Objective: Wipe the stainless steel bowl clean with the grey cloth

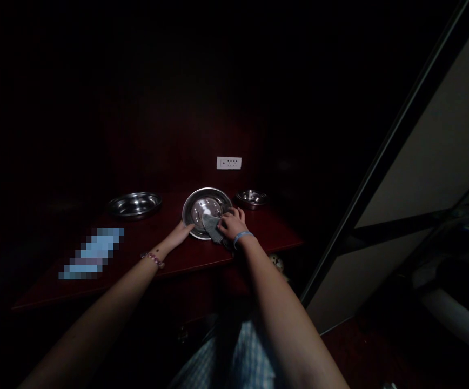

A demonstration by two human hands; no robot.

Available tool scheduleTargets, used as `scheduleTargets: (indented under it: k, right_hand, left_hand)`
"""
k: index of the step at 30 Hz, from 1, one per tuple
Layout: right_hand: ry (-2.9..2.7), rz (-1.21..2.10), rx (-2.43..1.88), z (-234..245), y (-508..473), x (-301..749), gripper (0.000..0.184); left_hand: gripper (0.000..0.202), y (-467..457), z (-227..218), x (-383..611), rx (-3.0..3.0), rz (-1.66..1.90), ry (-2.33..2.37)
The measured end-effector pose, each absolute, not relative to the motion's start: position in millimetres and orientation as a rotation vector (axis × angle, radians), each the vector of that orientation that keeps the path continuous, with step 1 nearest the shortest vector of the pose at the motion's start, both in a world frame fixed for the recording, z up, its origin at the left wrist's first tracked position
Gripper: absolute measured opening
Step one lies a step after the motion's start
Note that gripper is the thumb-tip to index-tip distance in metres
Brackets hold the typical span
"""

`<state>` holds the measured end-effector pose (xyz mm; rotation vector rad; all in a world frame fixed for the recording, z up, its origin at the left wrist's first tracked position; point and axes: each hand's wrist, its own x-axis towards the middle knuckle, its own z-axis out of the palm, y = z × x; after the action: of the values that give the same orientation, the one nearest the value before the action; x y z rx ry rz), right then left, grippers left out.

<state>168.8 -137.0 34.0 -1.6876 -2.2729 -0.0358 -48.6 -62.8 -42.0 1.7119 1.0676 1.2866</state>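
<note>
Tilted toward me above the dark red table, a shiny steel bowl (207, 203) is gripped at its lower left rim by my left hand (181, 233), thumb on the inside. My right hand (233, 222) is closed on a grey cloth (212, 228), which lies against the inside of the bowl at the lower right. Part of the cloth hangs below the rim. The fingers of my left hand behind the bowl are hidden.
A wide steel dish (135, 205) stands on the table (169, 259) at the left, and a smaller steel bowl (252, 199) at the back right. A blurred-out blue item (92, 254) lies front left. A white socket plate (229, 162) is on the wall; a pale panel (421, 162) stands right.
</note>
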Motion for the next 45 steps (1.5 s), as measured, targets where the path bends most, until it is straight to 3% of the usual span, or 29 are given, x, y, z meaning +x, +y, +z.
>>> scheduleTargets:
  k: [12,23,45]
  right_hand:
    - [-2.304,-0.126,-1.706,32.1,-138.3,161.8,0.039]
    - [-2.269,-0.189,-1.643,24.5,-134.1,166.3,0.035]
    - [-2.259,-0.236,-1.645,29.5,-135.4,163.4,0.033]
  left_hand:
    - [0.047,-64.6,-41.3,-48.4,1.732,1.267,1.040]
    - [0.054,-72.1,-32.1,-48.9,1.749,1.190,1.068]
    - [0.048,-75.0,-30.6,-46.9,1.807,1.190,1.149]
